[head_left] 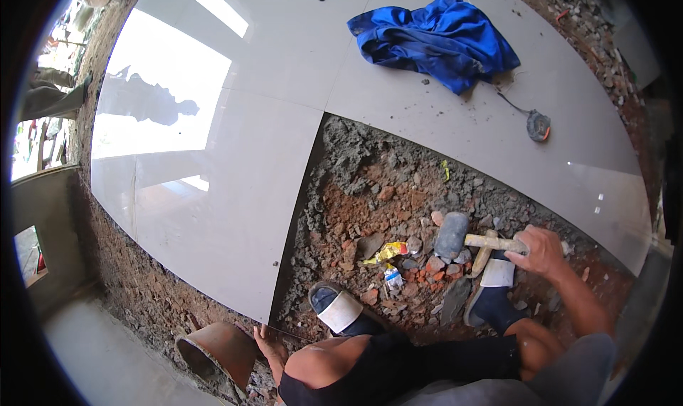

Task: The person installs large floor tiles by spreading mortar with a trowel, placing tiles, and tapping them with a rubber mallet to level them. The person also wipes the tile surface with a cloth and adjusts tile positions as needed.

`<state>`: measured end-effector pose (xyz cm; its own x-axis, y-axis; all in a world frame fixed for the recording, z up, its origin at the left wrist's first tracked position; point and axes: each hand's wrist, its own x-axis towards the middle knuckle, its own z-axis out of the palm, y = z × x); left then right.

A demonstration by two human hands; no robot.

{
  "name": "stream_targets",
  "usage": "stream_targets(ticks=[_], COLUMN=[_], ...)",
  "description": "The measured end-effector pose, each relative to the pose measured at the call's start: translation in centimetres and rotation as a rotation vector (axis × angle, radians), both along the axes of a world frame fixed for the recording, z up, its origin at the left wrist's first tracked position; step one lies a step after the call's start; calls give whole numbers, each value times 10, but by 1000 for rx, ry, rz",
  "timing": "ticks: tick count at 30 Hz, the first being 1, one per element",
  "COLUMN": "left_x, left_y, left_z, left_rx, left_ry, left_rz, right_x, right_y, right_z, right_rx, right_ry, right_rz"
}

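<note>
In my right hand (pixel 538 251) is a mallet with a dark rounded head (pixel 452 235) and a light wooden handle; my fingers are wrapped round the handle's end. The mallet head is over the rubble by my right foot. A second wooden handle (pixel 483 255) crosses under it; what it belongs to is unclear. My left hand (pixel 270 345) is low on the left, fingers stretched out, by the near corner of a large pale floor tile (pixel 242 242). It holds nothing I can see. A brown bucket (pixel 231 349) lies tipped just left of it.
Glossy tiles border a pit of rubble and grey mortar (pixel 348 146). A blue cloth (pixel 441 39) and a tape measure (pixel 538 125) lie on the far tiles. A yellow wrapper (pixel 388 253) is among the stones. My sandalled feet (pixel 340 310) stand in the pit.
</note>
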<state>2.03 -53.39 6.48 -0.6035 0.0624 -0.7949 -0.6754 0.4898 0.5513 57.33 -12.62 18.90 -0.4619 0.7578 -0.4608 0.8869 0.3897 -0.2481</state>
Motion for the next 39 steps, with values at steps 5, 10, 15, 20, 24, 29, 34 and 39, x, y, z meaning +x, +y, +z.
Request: stream_targets(ticks=[5,10,15,20,24,29,34,39], left_x=[-4,-7,-5,-7,-10,-11,-10,-6], left_y=[-7,-11,-8,-10,-10,-11,-14,-10], left_z=[-10,-15,-10,-4,-8,-19,-25,-27], left_rx=[-39,-36,-27,-22,-105,-213,-208,-78], left_ry=[50,67,53,4,92,179,233,267], left_rz=[40,54,19,-4,-14,103,65,120], right_x=[21,25,23,22,22,21,22,24], right_y=[-17,-15,-9,-7,-6,-2,-2,-5], right_z=[-15,-21,-21,-21,-21,-20,-21,-24], right_rx=[-76,-56,-90,-83,-92,-120,-119,-110], right_ry=[3,25,1,6,0,-28,-47,-30], right_rz=[-85,-72,-56,-51,-55,-43,-38,-47])
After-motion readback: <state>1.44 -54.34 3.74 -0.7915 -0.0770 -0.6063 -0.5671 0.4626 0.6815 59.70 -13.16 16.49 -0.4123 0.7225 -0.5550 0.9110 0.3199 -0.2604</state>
